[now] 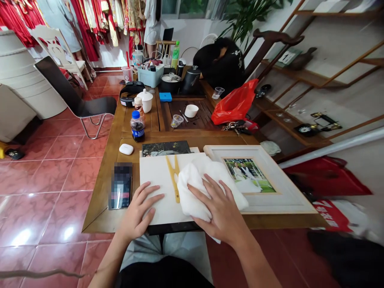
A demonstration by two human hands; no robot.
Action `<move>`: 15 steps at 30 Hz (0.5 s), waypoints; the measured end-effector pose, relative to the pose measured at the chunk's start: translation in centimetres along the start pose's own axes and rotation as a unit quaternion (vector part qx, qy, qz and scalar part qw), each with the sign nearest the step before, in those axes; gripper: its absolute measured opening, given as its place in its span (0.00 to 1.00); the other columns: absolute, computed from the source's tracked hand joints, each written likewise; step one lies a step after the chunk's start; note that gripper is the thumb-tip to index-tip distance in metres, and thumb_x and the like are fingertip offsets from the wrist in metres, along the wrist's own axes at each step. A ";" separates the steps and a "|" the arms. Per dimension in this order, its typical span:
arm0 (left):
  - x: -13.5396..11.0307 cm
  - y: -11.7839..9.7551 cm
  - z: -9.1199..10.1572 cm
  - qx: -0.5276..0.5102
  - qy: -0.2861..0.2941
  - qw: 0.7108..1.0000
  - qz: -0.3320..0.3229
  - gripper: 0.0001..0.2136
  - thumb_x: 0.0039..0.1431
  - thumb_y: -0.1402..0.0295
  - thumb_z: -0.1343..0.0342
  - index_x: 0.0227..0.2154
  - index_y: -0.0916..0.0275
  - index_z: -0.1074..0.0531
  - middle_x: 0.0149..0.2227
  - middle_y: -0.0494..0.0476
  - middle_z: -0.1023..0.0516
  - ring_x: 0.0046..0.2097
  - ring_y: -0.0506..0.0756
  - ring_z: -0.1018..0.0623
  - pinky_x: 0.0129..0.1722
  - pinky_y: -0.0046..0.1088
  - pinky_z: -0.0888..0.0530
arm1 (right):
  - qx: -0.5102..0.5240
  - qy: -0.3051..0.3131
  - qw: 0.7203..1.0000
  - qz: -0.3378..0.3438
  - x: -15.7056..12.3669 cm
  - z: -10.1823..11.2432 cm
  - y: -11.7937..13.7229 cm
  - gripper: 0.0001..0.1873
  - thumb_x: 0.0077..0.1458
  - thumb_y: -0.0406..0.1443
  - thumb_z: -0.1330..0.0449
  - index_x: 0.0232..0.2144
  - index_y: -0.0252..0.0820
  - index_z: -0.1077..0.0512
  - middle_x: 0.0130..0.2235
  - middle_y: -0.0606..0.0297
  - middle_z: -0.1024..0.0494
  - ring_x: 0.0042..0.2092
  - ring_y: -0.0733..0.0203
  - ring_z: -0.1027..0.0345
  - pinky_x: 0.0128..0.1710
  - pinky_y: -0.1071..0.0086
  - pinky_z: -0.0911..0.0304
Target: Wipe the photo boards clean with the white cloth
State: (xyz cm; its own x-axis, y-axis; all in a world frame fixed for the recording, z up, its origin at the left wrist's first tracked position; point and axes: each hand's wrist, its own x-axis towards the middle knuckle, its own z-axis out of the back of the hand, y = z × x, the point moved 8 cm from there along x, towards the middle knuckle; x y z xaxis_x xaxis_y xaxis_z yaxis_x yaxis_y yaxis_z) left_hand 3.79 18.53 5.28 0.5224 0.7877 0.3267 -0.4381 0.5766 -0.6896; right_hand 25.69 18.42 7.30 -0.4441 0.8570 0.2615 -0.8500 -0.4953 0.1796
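Note:
A bunched white cloth (195, 188) lies on the right part of a flat white board (157, 170). My right hand (217, 208) is closed over the cloth, its fingers spread across the top and the thumb at the near edge. Flat on the board's near left part, my left hand (142, 210) is open with fingers apart, holding nothing. Between the hands is a yellow forked strip (174, 180); whether it is loose or printed, I cannot tell. To the right, a pale picture frame (288, 190) holds a photo (249, 175) of two people outdoors. The cloth overlaps its left side.
A phone (120, 186), an earbud case (126, 149) and a cola bottle (137, 127) stand along the table's left side. Further back are a tea tray (207, 120), a red plastic bag (235, 102) and a dark kettle (191, 78). A person (222, 64) leans at the far end.

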 end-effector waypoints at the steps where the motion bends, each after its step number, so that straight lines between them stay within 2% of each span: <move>1: 0.0 0.0 0.0 0.004 -0.001 1.000 -0.002 0.20 0.72 0.67 0.57 0.63 0.56 0.34 0.67 0.59 0.37 0.71 0.65 0.46 0.68 0.52 0.43 | -0.002 0.005 1.000 -0.006 0.3 -0.1 -0.1 0.36 0.58 0.48 0.43 0.67 0.50 0.39 0.65 0.50 0.35 0.69 0.35 0.51 0.64 0.37 0.54; 6: 0.0 -0.1 0.0 0.015 0.000 1.000 -0.004 0.20 0.72 0.67 0.57 0.63 0.56 0.34 0.67 0.59 0.38 0.71 0.64 0.47 0.68 0.51 0.43 | -0.005 0.014 1.000 -0.028 3.1 -0.5 -0.4 0.35 0.60 0.49 0.44 0.67 0.50 0.39 0.64 0.49 0.35 0.69 0.37 0.51 0.64 0.37 0.54; 10: -0.1 -0.1 0.0 0.016 0.000 1.000 -0.006 0.20 0.72 0.68 0.57 0.63 0.56 0.34 0.67 0.58 0.38 0.71 0.64 0.47 0.68 0.50 0.44 | 0.005 0.023 1.000 -0.019 5.3 -0.9 0.4 0.35 0.59 0.49 0.42 0.67 0.51 0.38 0.65 0.49 0.35 0.69 0.36 0.51 0.64 0.36 0.55; 15: -0.1 0.0 -0.1 0.013 0.002 1.000 -0.007 0.20 0.72 0.67 0.57 0.64 0.56 0.35 0.67 0.59 0.39 0.71 0.64 0.48 0.69 0.51 0.45 | 0.023 0.041 0.999 0.020 5.6 -0.9 1.7 0.36 0.58 0.49 0.41 0.67 0.50 0.37 0.66 0.49 0.36 0.70 0.35 0.53 0.64 0.36 0.57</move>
State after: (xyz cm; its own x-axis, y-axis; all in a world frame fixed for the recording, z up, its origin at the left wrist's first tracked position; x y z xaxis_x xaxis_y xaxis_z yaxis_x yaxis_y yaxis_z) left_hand 3.80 18.41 5.24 0.5308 0.7790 0.3338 -0.4501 0.5929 -0.6678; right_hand 21.53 22.52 8.22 -0.5013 0.8441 0.1903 -0.8178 -0.5340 0.2144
